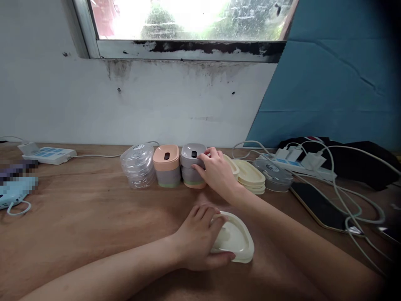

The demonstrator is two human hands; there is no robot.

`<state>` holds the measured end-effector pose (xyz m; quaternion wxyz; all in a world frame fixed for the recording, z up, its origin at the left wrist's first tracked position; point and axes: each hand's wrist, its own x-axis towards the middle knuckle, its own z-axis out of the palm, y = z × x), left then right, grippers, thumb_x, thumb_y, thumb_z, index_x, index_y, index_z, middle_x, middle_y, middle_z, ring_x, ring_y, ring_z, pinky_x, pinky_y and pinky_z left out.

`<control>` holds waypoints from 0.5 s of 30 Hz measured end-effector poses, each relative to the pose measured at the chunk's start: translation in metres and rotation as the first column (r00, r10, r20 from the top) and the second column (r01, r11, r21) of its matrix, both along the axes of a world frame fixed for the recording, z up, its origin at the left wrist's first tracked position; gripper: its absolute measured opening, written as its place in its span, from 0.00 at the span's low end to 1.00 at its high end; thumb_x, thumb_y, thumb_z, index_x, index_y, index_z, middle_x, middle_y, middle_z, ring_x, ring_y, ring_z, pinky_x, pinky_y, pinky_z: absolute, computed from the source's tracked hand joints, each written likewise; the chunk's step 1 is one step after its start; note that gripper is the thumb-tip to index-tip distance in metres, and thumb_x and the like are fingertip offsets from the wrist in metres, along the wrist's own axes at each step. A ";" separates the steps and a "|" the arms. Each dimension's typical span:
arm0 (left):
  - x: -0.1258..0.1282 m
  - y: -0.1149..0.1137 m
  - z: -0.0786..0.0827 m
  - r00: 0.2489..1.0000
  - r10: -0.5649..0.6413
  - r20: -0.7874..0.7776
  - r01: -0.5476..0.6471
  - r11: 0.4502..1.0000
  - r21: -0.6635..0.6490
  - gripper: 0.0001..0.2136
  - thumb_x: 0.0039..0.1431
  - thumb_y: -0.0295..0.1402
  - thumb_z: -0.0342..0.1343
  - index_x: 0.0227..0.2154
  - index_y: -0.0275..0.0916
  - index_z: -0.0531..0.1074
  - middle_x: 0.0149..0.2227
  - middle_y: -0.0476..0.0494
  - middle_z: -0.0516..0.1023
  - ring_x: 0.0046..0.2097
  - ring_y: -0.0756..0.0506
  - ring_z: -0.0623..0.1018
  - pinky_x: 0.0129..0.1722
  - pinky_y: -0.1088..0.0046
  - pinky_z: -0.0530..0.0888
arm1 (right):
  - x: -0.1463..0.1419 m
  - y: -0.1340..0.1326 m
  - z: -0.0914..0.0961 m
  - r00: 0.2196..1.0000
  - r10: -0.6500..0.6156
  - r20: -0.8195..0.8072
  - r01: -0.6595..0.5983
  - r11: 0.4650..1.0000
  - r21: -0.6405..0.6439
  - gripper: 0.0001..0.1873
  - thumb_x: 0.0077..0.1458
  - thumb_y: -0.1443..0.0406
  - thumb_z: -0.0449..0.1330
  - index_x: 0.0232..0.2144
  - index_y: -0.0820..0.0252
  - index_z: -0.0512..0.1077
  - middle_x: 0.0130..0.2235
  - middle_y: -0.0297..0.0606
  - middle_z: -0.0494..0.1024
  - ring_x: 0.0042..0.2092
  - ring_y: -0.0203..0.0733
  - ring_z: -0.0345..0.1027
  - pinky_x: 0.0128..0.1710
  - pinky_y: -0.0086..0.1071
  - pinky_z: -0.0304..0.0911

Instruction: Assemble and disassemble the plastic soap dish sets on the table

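Observation:
My left hand (200, 238) is closed around a cream-coloured shallow container (236, 238) lying on the wooden table (78, 225), thumb under its near rim. My right hand (216, 169) reaches further back and grips a stack of small containers topped by a grey lid (191, 154), fingers wrapped round its right side. Beside that stack stands another with a peach lid (166, 156), and left of it a stack of clear lids (138, 165). Behind my right hand lies a pile of cream trays (250, 175).
A grey round lid (274, 173) lies right of the cream trays. White power strips (46, 154) (294, 165) with chargers and cables sit at the back left and back right. A dark tablet (316, 205) lies at right, a black cloth (360, 161) behind it. The wall and window run along the table's far edge.

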<state>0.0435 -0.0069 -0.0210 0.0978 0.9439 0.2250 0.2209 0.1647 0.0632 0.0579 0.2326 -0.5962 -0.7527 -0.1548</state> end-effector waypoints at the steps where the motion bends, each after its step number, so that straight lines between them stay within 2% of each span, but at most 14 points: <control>1: 0.000 0.000 0.000 1.000 0.000 -0.003 0.000 1.000 -0.001 0.28 0.53 0.49 0.51 0.51 0.34 0.60 0.52 0.33 0.64 0.52 0.37 0.63 0.53 0.58 0.59 | 0.002 0.000 0.000 1.000 0.011 -0.008 -0.011 1.000 0.008 0.10 0.56 0.63 0.54 0.36 0.62 0.71 0.44 0.51 0.67 0.44 0.54 0.61 0.39 0.43 0.64; 5: 0.001 0.000 0.002 1.000 0.001 -0.020 -0.002 1.000 -0.018 0.28 0.53 0.48 0.51 0.51 0.35 0.59 0.52 0.34 0.64 0.52 0.37 0.63 0.52 0.58 0.59 | 0.009 0.001 -0.002 0.998 0.058 -0.027 -0.057 0.998 0.036 0.10 0.56 0.63 0.54 0.36 0.61 0.72 0.43 0.49 0.68 0.44 0.53 0.62 0.42 0.44 0.63; 8: 0.000 0.000 0.004 1.000 0.001 -0.025 -0.002 1.000 -0.028 0.27 0.52 0.48 0.52 0.51 0.35 0.59 0.52 0.35 0.64 0.52 0.37 0.64 0.52 0.58 0.59 | 0.012 0.005 -0.001 0.989 0.145 0.001 -0.145 0.989 0.033 0.11 0.54 0.62 0.56 0.39 0.60 0.71 0.49 0.47 0.68 0.50 0.55 0.58 0.48 0.46 0.59; 10: 0.001 0.000 0.005 1.000 0.005 -0.029 -0.006 1.000 -0.027 0.28 0.52 0.48 0.52 0.51 0.35 0.59 0.52 0.35 0.64 0.52 0.37 0.63 0.52 0.59 0.60 | 0.014 0.010 0.000 0.973 0.230 0.036 -0.230 0.973 -0.001 0.15 0.52 0.62 0.58 0.43 0.60 0.68 0.52 0.44 0.67 0.55 0.53 0.55 0.54 0.47 0.52; 13: 0.001 0.000 0.006 0.999 0.011 -0.044 -0.012 1.000 -0.021 0.28 0.53 0.48 0.51 0.51 0.34 0.60 0.52 0.34 0.64 0.52 0.37 0.63 0.52 0.59 0.60 | 0.016 0.018 0.000 0.948 0.312 0.057 -0.308 0.949 -0.073 0.18 0.53 0.63 0.56 0.47 0.60 0.66 0.48 0.43 0.72 0.53 0.48 0.60 0.59 0.50 0.42; 15: 0.001 0.000 0.006 0.999 0.015 -0.049 -0.016 1.000 -0.020 0.28 0.52 0.48 0.52 0.51 0.34 0.60 0.52 0.34 0.64 0.52 0.37 0.63 0.52 0.59 0.60 | 0.017 0.022 0.000 0.942 0.331 0.051 -0.324 0.940 -0.108 0.17 0.55 0.63 0.54 0.48 0.60 0.65 0.46 0.43 0.73 0.49 0.46 0.65 0.59 0.52 0.40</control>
